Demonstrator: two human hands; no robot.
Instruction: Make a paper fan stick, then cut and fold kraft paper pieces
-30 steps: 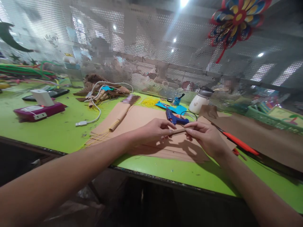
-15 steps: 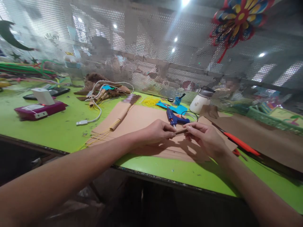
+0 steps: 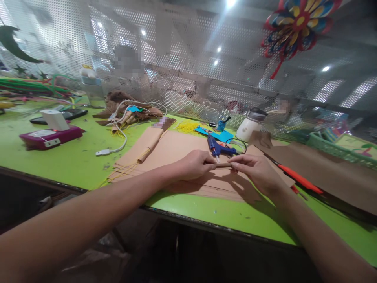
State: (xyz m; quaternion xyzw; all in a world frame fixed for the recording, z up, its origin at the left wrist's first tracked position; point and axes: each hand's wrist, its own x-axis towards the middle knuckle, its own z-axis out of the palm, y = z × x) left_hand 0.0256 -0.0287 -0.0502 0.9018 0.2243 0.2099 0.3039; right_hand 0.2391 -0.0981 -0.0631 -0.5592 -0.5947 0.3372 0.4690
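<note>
A narrow strip of brown paper point(image 3: 223, 165) is stretched between my two hands, just above a stack of tan paper sheets point(image 3: 176, 147). My left hand point(image 3: 196, 165) pinches the strip's left end. At its right end, my right hand point(image 3: 257, 171) grips it between thumb and fingers. Right behind the strip lies a blue hot glue gun point(image 3: 216, 147), its nozzle pointing toward my fingers. On the left part of the stack rests a folded paper piece point(image 3: 153, 143) with yellow strings point(image 3: 128, 167) trailing off it.
A purple power strip point(image 3: 51, 137) with a white plug and a white USB cable point(image 3: 118, 147) lie left. Behind stand a blue paint pot point(image 3: 220, 125) and a white bottle point(image 3: 250, 124). Orange-handled scissors point(image 3: 300, 179), brown paper point(image 3: 324, 169) and a green basket point(image 3: 341, 151) are right.
The paper strip has gone from slanted to nearly level, as my right hand's fingertips lowered slightly. Both hands keep their hold on it. Everything else looks the same.
</note>
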